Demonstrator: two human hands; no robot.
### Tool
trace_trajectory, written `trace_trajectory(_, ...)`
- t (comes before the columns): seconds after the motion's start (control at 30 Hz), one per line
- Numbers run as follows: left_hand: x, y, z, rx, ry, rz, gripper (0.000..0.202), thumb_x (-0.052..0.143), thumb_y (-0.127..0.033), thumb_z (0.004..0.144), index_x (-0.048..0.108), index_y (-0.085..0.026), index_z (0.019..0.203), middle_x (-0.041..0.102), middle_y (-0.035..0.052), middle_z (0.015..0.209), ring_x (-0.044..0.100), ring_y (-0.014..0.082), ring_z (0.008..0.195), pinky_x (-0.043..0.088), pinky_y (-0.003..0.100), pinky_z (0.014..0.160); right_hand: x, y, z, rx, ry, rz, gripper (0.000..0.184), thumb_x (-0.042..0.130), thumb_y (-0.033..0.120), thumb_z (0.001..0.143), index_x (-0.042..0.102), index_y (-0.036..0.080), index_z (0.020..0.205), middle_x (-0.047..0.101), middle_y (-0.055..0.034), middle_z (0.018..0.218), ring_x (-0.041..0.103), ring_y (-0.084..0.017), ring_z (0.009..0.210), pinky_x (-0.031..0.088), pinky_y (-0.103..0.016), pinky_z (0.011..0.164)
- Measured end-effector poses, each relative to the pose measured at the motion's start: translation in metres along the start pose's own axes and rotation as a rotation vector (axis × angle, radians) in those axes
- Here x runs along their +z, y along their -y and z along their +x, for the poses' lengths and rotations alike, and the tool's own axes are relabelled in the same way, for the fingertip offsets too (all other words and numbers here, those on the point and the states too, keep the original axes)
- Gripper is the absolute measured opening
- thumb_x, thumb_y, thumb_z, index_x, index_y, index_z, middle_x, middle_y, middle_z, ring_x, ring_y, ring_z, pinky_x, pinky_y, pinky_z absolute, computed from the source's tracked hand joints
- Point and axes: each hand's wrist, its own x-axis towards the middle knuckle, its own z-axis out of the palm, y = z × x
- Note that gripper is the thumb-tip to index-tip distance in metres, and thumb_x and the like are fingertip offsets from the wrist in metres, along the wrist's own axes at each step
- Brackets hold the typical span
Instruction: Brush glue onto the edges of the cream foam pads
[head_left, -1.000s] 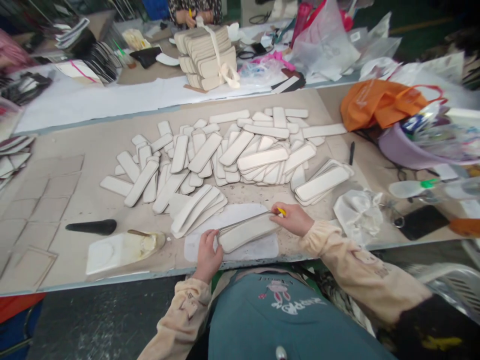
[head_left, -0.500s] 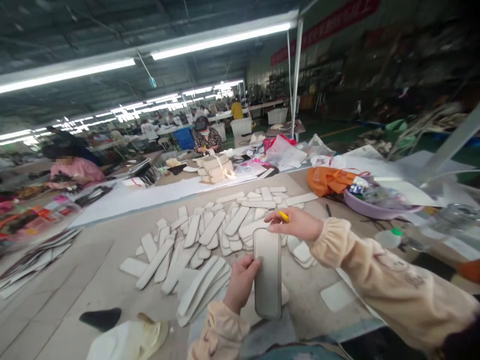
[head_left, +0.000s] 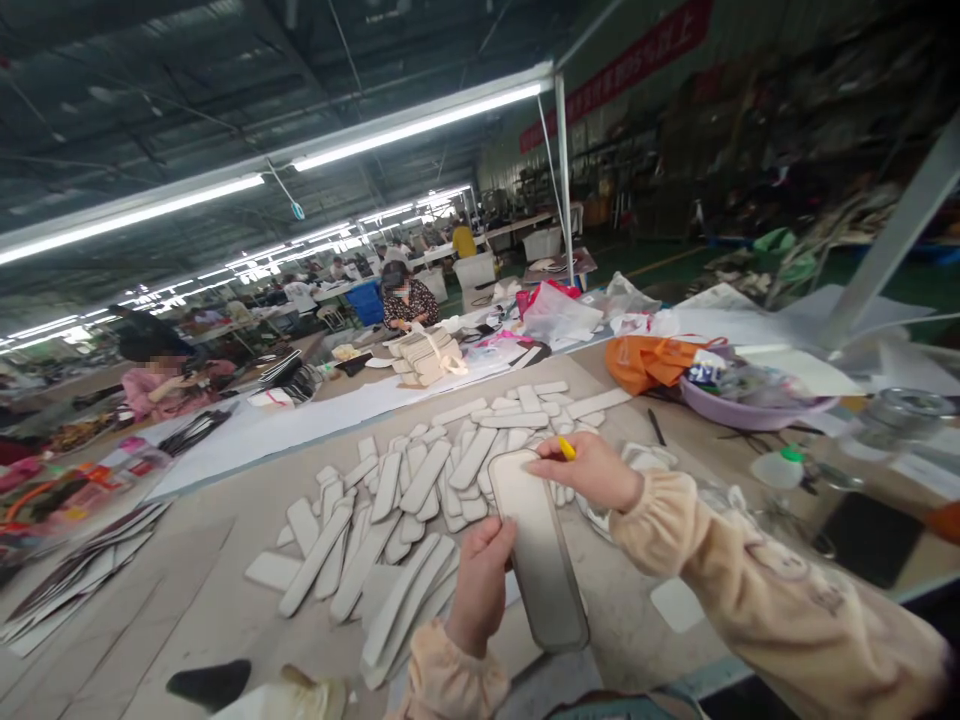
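My left hand (head_left: 484,580) grips the left edge of a long light-beige panel (head_left: 538,545) with rounded corners and a darker rim, thumb on its face. The panel is tilted, its top end leaning left. My right hand (head_left: 596,470) is closed at the panel's top right corner, fingertips touching it. From between its fingers sticks the end of a small yellow tool (head_left: 567,448); the rest is hidden, so its kind cannot be made out. Behind the panel lies a heap of similar pale strips (head_left: 427,476), with a fanned stack (head_left: 405,600) beside my left hand.
An orange bag (head_left: 649,362) and a lilac basin (head_left: 750,408) of plastic wrappings stand at the right, near a green-capped bottle (head_left: 780,465). A dark pad (head_left: 870,538) lies nearby. A tied bundle (head_left: 424,355) stands farther back, before a seated co-worker (head_left: 409,302).
The panel has turned, its lower end swinging right and its top left. My right hand has moved slightly toward its top corner and now touches it. The camera view has shifted slightly.
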Motion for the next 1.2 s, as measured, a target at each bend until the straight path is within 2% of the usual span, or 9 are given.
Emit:
trace_trajectory(0.1,0.005,-0.001,-0.003,0.004,0.008,-0.034,0.029,0.06,-0.044,0.076,0.062,-0.016,0.072,0.054,0.0001,0.061,0.045,0.0098,0.054,0.037,0.022,0.054,-0.002,0.001,-0.001,0.004,0.007,0.011,0.03,0.066,0.045,0.068,0.058,0.016,0.065,0.042,0.0057,0.055,0.035,-0.007,0.051,0.029,-0.022,0.048)
trace_trajectory(0.23,0.016,-0.01,-0.004,0.03,0.044,-0.118,0.032,0.059,-0.043,0.078,0.064,-0.017,0.096,0.063,0.0027,0.074,0.052,0.0113,0.06,0.04,0.022,0.057,-0.004,0.004,-0.003,0.022,0.021,0.003,0.032,0.066,0.046,0.067,0.057,0.016,0.064,0.041,0.0058,0.054,0.035,-0.007,0.051,0.029,-0.022,0.048)
trace_trajectory(0.33,0.024,-0.016,0.0,0.067,-0.022,-0.12,0.037,0.06,-0.044,0.078,0.062,-0.017,0.103,0.065,0.0035,0.077,0.052,0.0101,0.058,0.039,0.021,0.055,-0.003,0.006,-0.006,0.014,0.037,-0.03,0.033,0.067,0.046,0.065,0.055,0.016,0.063,0.042,0.0054,0.054,0.035,-0.008,0.052,0.029,-0.022,0.048)
trace_trajectory(0.5,0.033,-0.017,0.005,0.119,-0.136,-0.138,0.033,0.058,-0.04,0.08,0.063,-0.015,0.101,0.067,0.005,0.083,0.057,0.0112,0.065,0.041,0.021,0.058,-0.001,0.007,-0.01,0.036,0.031,-0.002,0.034,0.071,0.045,0.061,0.053,0.016,0.061,0.043,0.0051,0.055,0.035,-0.007,0.053,0.029,-0.022,0.049)
trace_trajectory(0.73,0.034,-0.01,0.008,0.08,-0.156,-0.267,0.022,0.06,-0.038,0.078,0.065,-0.017,0.085,0.068,0.0052,0.083,0.062,0.0153,0.075,0.048,0.024,0.067,-0.003,0.005,-0.011,0.033,0.047,0.013,0.033,0.07,0.044,0.062,0.051,0.016,0.058,0.041,0.0057,0.054,0.035,-0.008,0.053,0.028,-0.023,0.049)
trace_trajectory(0.87,0.033,-0.008,0.009,0.077,-0.173,-0.317,0.019,0.064,-0.035,0.076,0.065,-0.018,0.085,0.069,0.0049,0.091,0.063,0.0162,0.084,0.049,0.025,0.074,-0.003,0.004,-0.011,0.029,0.057,0.014,0.034,0.069,0.044,0.063,0.05,0.017,0.057,0.039,0.0061,0.053,0.034,-0.007,0.052,0.027,-0.023,0.049)
trace_trajectory(1.07,0.035,-0.015,0.007,0.09,-0.048,-0.368,0.028,0.062,-0.034,0.079,0.063,-0.016,0.1,0.069,0.0072,0.099,0.063,0.0194,0.094,0.048,0.028,0.08,-0.002,0.007,-0.011,0.078,0.051,0.052,0.034,0.069,0.046,0.062,0.053,0.016,0.058,0.041,0.0063,0.051,0.034,-0.007,0.05,0.028,-0.023,0.048)
trace_trajectory(1.13,0.033,-0.012,0.002,0.017,0.073,-0.351,0.034,0.061,-0.035,0.08,0.061,-0.014,0.106,0.068,0.01,0.101,0.063,0.0224,0.095,0.048,0.031,0.081,-0.006,0.006,-0.006,0.087,0.004,0.069,0.033,0.071,0.045,0.06,0.055,0.016,0.058,0.043,0.006,0.051,0.036,-0.007,0.05,0.03,-0.023,0.049)
trace_trajectory(1.2,0.028,-0.002,-0.005,-0.129,0.217,-0.343,0.039,0.059,-0.038,0.08,0.061,-0.01,0.107,0.068,0.0146,0.1,0.063,0.0272,0.093,0.05,0.037,0.08,-0.013,0.001,0.003,0.102,-0.079,0.095,0.032,0.073,0.044,0.059,0.057,0.016,0.06,0.047,0.0048,0.054,0.039,-0.008,0.051,0.031,-0.023,0.048)
